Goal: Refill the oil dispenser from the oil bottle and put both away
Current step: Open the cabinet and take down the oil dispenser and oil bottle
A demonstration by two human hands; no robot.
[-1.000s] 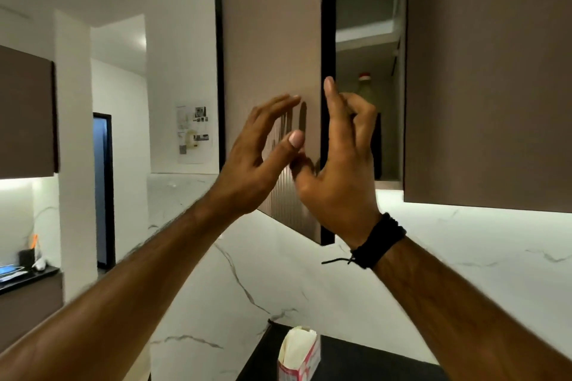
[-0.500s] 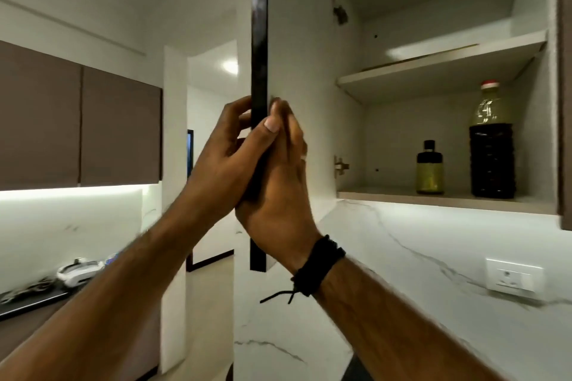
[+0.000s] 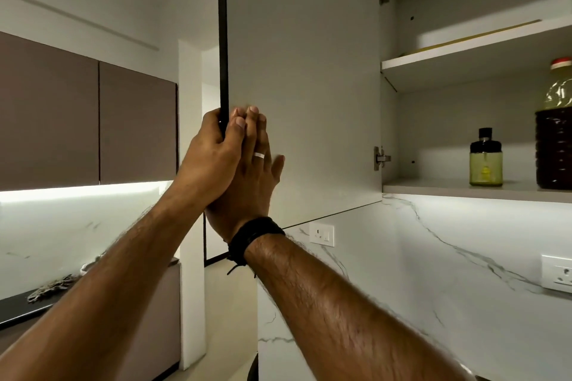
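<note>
Head cam: both arms reach up to the open cabinet door [image 3: 303,86]. The left hand [image 3: 210,161] wraps over the door's dark outer edge, thumb on the near side and fingers curled round behind it. The right hand [image 3: 250,176] lies flat against the door's inner face, fingers straight and together, ring on one, black band at the wrist. On the lower shelf [image 3: 448,187] the dispenser [image 3: 486,161] stands upright, with the bottle [image 3: 555,130] just to its right, at the frame edge.

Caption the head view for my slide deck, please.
Both hands, left hand and right hand, hold cabinet door open.
</note>
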